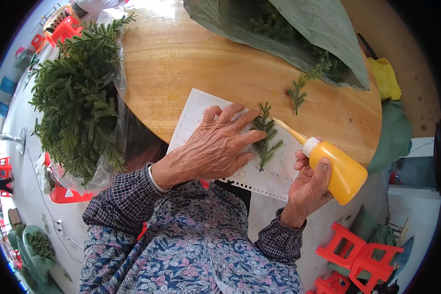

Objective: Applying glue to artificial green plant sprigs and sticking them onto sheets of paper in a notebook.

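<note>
A small green fir sprig lies on a white printed sheet at the table's near edge. My left hand rests over the paper, fingers spread, with fingertips touching the sprig's left side. In my right hand is a yellow squeeze bottle with a white collar and a long thin nozzle. It is tilted so that its nozzle tip points at the upper part of the sprig. Another sprig lies on the bare wood beyond the bottle, near the mouth of a green woven sack.
The round wooden table fills the middle. At its left stands a clear plastic bag heaped with fir branches. More greenery shows inside the sack. Red plastic stools are on the floor at lower right. A yellow cloth hangs at the right.
</note>
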Demonstrator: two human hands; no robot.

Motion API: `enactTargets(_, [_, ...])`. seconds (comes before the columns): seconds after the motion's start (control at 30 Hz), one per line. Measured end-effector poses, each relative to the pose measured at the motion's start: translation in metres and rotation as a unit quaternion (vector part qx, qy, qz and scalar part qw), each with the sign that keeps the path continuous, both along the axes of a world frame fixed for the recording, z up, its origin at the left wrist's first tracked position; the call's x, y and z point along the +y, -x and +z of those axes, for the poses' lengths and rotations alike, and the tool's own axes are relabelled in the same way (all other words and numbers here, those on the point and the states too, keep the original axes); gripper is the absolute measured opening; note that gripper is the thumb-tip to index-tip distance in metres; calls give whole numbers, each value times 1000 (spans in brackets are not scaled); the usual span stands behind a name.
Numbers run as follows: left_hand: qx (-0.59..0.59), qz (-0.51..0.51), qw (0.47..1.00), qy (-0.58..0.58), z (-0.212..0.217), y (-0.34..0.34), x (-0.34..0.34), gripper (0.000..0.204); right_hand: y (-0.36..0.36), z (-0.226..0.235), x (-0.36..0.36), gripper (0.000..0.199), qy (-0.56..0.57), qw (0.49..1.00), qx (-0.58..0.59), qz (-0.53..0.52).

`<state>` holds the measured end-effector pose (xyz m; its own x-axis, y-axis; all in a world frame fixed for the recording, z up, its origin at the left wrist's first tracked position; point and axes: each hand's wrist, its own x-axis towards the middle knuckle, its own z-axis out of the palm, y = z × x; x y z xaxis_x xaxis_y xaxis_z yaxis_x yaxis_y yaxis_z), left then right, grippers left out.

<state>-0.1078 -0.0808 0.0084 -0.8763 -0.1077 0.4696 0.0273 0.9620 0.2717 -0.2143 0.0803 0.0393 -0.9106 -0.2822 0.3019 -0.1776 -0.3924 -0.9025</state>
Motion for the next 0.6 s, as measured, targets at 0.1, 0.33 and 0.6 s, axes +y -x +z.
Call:
enactTargets(0.1, [0, 2, 1000, 0, 0, 0, 0, 34, 0, -1, 2, 46, 0, 1000, 4, 5])
enactTargets(0.33, [10, 2, 1000, -2, 0, -1, 0, 33, -1, -1, 6, 48, 6, 1000, -17, -5])
enactTargets(0.6, [13, 4, 1000, -8, 0, -3, 0, 33, -5, -3, 2, 50, -13, 999, 35, 7])
